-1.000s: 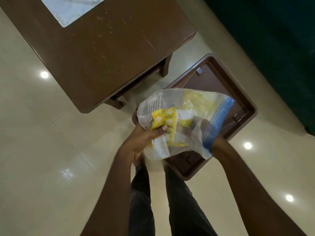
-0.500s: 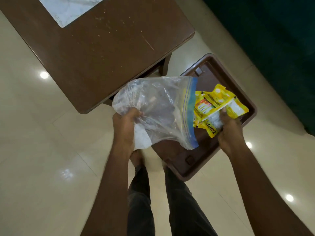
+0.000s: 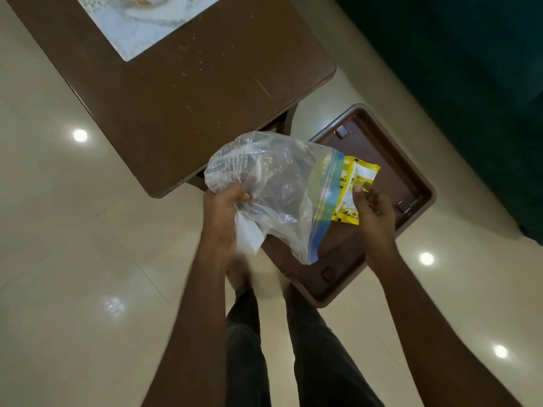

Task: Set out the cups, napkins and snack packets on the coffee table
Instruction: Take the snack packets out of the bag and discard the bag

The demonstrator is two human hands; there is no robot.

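My left hand [image 3: 221, 216] grips the bottom of a clear zip bag [image 3: 276, 186] with a blue seal strip, held above the floor. My right hand [image 3: 372, 207] holds yellow snack packets [image 3: 354, 183] just outside the bag's mouth, above a brown tray [image 3: 411, 174]. The bag looks empty of packets. The brown coffee table [image 3: 188, 92] stands ahead and to the left, with a white patterned mat [image 3: 141, 22] on its far part. I see no cups or napkins.
The brown tray sits on the glossy cream tile floor [image 3: 73, 259] to the right of the table's corner. A dark green sofa [image 3: 470, 69] fills the upper right. My legs [image 3: 293, 348] are below the bag.
My right hand pulled the yellow packets out of the bag, then drew them back close to its mouth. My left hand shifted from the packets to the bag's bottom.
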